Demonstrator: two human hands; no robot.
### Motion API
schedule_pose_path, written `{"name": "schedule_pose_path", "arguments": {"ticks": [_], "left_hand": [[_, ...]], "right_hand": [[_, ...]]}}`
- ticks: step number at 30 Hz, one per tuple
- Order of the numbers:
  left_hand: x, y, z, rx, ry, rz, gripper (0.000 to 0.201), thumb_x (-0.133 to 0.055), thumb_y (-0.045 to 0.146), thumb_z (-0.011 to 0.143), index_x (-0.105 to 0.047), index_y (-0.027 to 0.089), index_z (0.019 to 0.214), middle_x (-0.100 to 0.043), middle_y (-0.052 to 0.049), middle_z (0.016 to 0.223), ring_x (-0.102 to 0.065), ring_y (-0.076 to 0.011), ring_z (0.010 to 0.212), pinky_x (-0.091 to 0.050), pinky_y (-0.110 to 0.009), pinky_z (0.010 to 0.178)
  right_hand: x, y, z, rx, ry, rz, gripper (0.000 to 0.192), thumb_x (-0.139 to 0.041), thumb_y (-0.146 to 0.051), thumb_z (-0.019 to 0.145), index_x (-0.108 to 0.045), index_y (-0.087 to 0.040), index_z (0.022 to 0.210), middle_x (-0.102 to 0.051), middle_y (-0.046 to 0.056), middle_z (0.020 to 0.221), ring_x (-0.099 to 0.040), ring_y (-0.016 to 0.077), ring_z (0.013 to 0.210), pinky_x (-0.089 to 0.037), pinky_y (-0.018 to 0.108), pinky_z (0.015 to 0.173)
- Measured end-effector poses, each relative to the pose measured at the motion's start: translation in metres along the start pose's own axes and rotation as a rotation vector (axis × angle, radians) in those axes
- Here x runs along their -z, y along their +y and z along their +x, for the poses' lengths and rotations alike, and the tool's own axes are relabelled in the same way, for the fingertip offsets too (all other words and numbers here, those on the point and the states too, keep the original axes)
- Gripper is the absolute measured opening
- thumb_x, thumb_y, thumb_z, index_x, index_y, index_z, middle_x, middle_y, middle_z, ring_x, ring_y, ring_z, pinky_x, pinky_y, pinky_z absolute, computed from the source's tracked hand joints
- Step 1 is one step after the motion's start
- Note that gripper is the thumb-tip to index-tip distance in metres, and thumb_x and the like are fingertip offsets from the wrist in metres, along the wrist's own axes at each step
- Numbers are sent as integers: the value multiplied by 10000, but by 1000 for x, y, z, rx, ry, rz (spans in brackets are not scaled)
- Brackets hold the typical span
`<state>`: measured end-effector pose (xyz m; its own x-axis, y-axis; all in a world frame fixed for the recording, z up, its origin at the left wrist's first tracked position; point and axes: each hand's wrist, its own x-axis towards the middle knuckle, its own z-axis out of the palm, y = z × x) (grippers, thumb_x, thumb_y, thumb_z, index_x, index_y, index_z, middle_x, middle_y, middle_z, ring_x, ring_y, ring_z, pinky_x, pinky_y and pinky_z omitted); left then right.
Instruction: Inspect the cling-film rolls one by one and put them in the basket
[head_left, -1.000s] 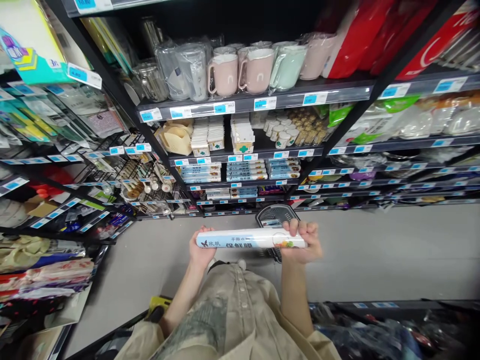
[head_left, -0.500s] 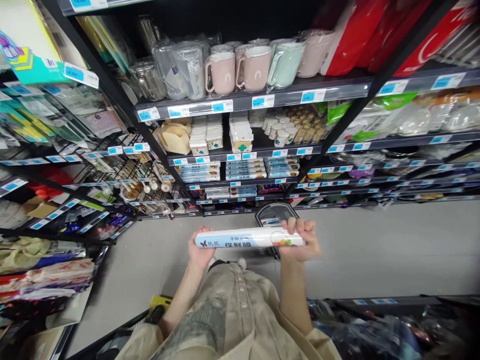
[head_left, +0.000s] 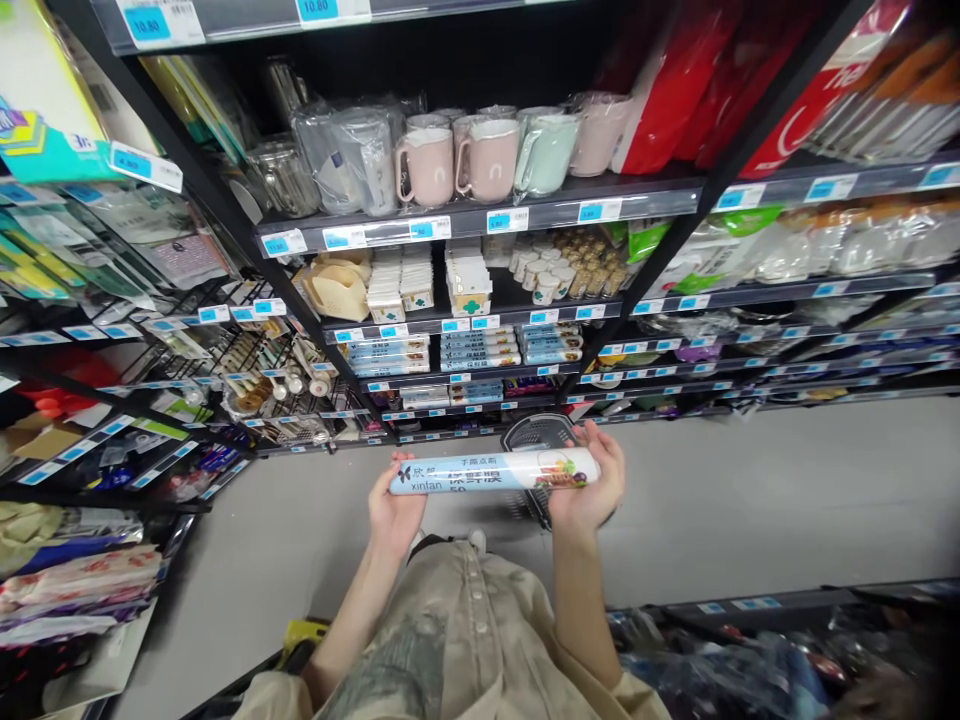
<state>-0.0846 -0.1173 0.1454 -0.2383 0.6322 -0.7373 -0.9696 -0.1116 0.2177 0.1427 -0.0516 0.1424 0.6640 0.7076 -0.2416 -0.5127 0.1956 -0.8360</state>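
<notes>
A roll of cling film [head_left: 487, 472] in a blue and white wrapper lies level across both hands, in front of my body. My left hand [head_left: 395, 510] grips its left end from below, with fingers curling up behind it. At the other end, my right hand [head_left: 592, 485] cradles the roll in its palm, thumb and fingers bent around it. The printed side with a food picture faces up towards me. Beyond and below the roll, partly hidden by it and my right hand, a dark mesh basket [head_left: 536, 430] sits on the floor.
Ahead stands a shelf unit with pink mugs [head_left: 491, 158], a green mug [head_left: 551, 150] and, lower down, stacked cling film boxes [head_left: 480, 347]. Kitchen utensils [head_left: 281, 380] hang at the left. Grey floor [head_left: 712, 500] stretches to the right. Wrapped goods [head_left: 750, 660] lie behind me at the lower right.
The roll has turned about its length, so more of its print and food picture shows. My right hand has shifted from fingers over the top to a hold from beneath.
</notes>
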Motion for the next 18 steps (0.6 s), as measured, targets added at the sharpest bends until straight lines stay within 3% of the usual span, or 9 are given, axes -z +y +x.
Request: {"name": "schedule_pose_path", "arguments": {"ticks": [3, 6, 10, 14, 18], "left_hand": [[10, -4, 1, 96, 112, -41, 217, -464, 1, 777, -620, 145, 826, -661, -20, 743, -683, -143, 740, -529, -301, 813], [20, -7, 1, 161, 135, -85, 253, -445, 4, 696, -607, 153, 821, -654, -20, 751, -683, -154, 737, -535, -318, 802], [27, -10, 0, 176, 40, -116, 289, -449, 18, 606, -590, 167, 809, -642, -13, 768, -679, -164, 761, -540, -328, 804], [29, -10, 1, 157, -36, -113, 329, -442, 22, 518, -583, 167, 778, -631, -14, 767, -673, -161, 763, -549, -319, 806], [31, -10, 4, 138, -62, -54, 422, -434, 33, 470, -619, 169, 824, -635, -25, 775, -683, -170, 796, -562, -334, 851]], "right_hand": [[4, 6, 3, 28, 76, -37, 441, -754, -232, 679, -563, -221, 1077, -688, 31, 1129, -665, 190, 1022, -546, 371, 934], [6, 5, 3, 144, 105, -45, 542, -798, -215, 663, -510, -251, 1122, -659, 5, 1124, -642, 178, 1026, -514, 408, 1016], [2, -5, -2, 282, 60, -50, 596, -782, -229, 725, -485, -248, 1242, -645, 56, 1252, -633, 203, 1126, -464, 467, 1097], [0, -3, 1, 225, 34, -54, 663, -729, -240, 756, -445, -241, 1355, -605, 104, 1391, -599, 237, 1255, -430, 504, 1132], [9, 17, 15, 191, 62, -64, 676, -702, -226, 748, -439, -250, 1370, -602, 94, 1390, -591, 223, 1259, -432, 469, 1120]]}}
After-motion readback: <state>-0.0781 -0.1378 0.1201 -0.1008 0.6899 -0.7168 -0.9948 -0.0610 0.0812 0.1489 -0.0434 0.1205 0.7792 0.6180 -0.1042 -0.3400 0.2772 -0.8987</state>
